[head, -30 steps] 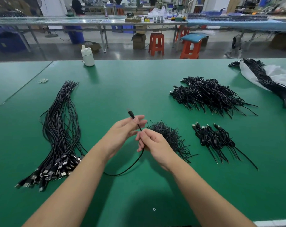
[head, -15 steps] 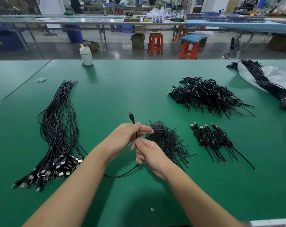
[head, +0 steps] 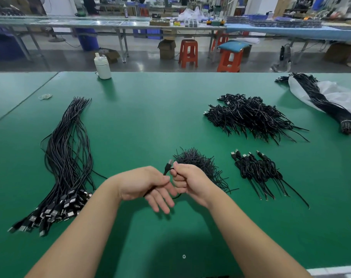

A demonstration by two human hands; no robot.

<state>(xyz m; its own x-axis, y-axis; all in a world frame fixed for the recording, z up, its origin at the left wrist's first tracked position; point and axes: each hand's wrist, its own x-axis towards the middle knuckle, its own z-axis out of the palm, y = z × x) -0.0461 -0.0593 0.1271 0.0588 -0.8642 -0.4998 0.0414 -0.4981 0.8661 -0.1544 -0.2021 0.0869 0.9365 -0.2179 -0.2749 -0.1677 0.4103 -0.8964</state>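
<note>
Green worktable (head: 150,117) lies under the held cable (head: 167,167), orange stools (head: 188,53) beyond.

Cable-assembly factory floor. A green-matted work table (head: 170,109) fills the near field. 9 o'clock: a long bundle of identical black leads (head: 68,157), plugs all at one end. 1–2 o'clock: heaps of coiled leads (head: 250,115) in separate piles. 12 o'clock, across a concrete aisle: long metal-legged benches (head: 114,23) carrying stacked trays (head: 291,23). Red plastic stools (head: 188,53), a cardboard carton (head: 167,49) and a blue bin (head: 88,40) stand below. A worker (head: 90,6) stands at the far benches.
</note>
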